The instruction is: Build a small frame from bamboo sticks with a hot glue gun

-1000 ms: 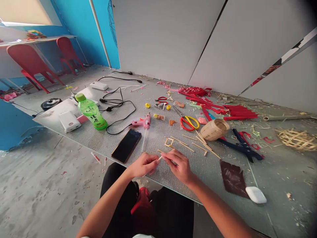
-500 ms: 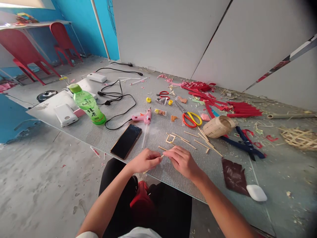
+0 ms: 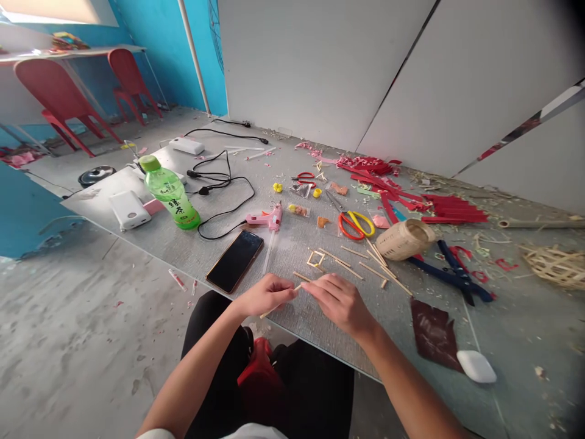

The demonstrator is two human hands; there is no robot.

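Reading the green bottle (image 3: 171, 195) remotely, I make out 绿茶; marks on the bamboo tube (image 3: 397, 242) are too small. My left hand (image 3: 269, 295) and right hand (image 3: 337, 299), fingers closed, pinch a thin stick (image 3: 269, 313) at the near edge of the desk (image 3: 315, 323).

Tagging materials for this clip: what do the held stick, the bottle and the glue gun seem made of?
Stick: probably bare wood or bamboo; its colour is pale tan, with no paint visible.
Bottle: likely glossy plastic; it is see-through and green-tinted.
Glue gun: apparently hard plastic, opaque; its body is mostly pink, its gloss unclear.
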